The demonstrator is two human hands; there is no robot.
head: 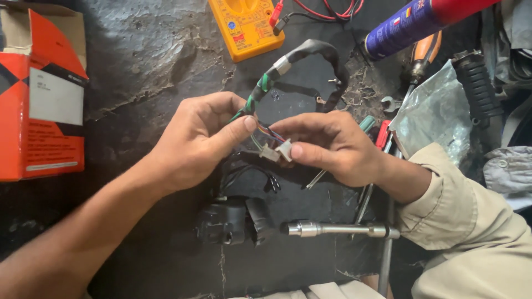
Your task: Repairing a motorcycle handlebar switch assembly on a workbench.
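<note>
My left hand (202, 138) pinches a bundle of coloured wires from a black-sleeved wiring harness (310, 58) that loops up and over toward the right. My right hand (332, 147) holds a small white plastic connector (277, 150) at the end of those wires between thumb and fingers. The two hands almost touch at the middle of the dark worktop. Below them lies a black switch housing (233, 220) with thin black leads.
An orange and white cardboard box (41, 99) stands at the left. A yellow multimeter (246, 25) with red and black leads lies at the top. A blue spray can (410, 25), screwdrivers, a crumpled plastic bag (438, 111) and a chrome socket extension (338, 228) lie on the right.
</note>
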